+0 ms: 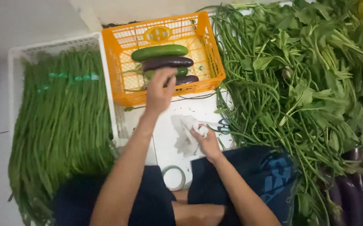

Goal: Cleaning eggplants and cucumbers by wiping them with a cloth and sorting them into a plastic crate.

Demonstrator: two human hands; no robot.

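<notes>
Eggplants and cucumbers lie stacked in the orange crate (pixel 208 54): two dark purple eggplants (pixel 167 62) and two green cucumbers (pixel 159 52), alternating, as far as the view shows. The left hand (pixel 159 90) reaches over the crate's near rim, its fingers (pixel 167 74) curled loosely at the lowest eggplant; whether they grip it or only touch it I cannot tell. An eggplant of this kind is probably light for its length, firm but easily bruised, with smooth glossy skin that could slip, so a hold around the middle of its body seems safer than one at the stem end. The right hand (pixel 206 140) rests low over the white floor (pixel 164 129), its fingers pinched closed on a crumpled white plastic bag (pixel 187 127), thin and limp. One pair of scissors (pixel 223 124) lies just beside it, and one roll of tape (pixel 174 176) near the person's knees. A white crate (pixel 14 54) on the left holds bundled yardlong beans (pixel 60 121); leafy greens (pixel 315 75) and more eggplants (pixel 357 184) are heaped on the right.
</notes>
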